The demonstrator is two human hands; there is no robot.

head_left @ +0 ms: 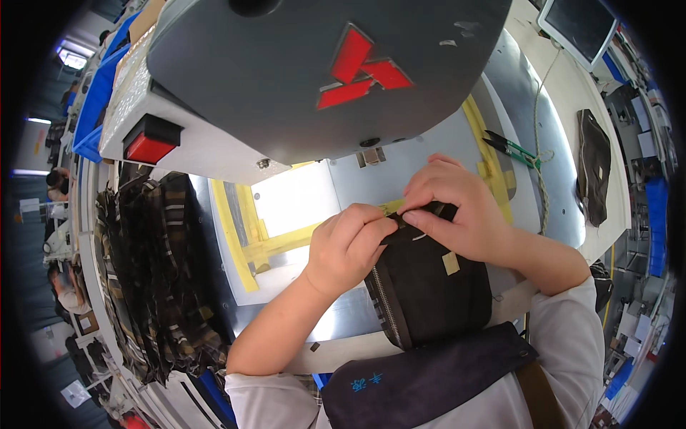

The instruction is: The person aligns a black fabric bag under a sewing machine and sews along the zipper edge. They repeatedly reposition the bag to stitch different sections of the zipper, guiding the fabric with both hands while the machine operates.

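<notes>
A dark brown fabric bag (436, 300) with a metal zipper along its left side lies at the bed's front edge, close to my body. A small tan patch (450, 263) sits on its upper right. My left hand (350, 243) pinches the bag's far end from the left. From the right, my right hand (457, 207) grips the same end with thumb and fingers closed, close to the left fingertips. A short pale strip shows beneath the right thumb. My fingers partly hide the edge they hold.
A grey sewing machine head (286, 107) overhangs the hands. Yellow tape (246, 250) frames the pale bed. Plaid fabric pieces (157, 264) hang at left below a red switch (151, 141). Green-handled snips (511, 148), a cord (537, 107), a dark zippered pouch (593, 168) and a screen (579, 28) are at right.
</notes>
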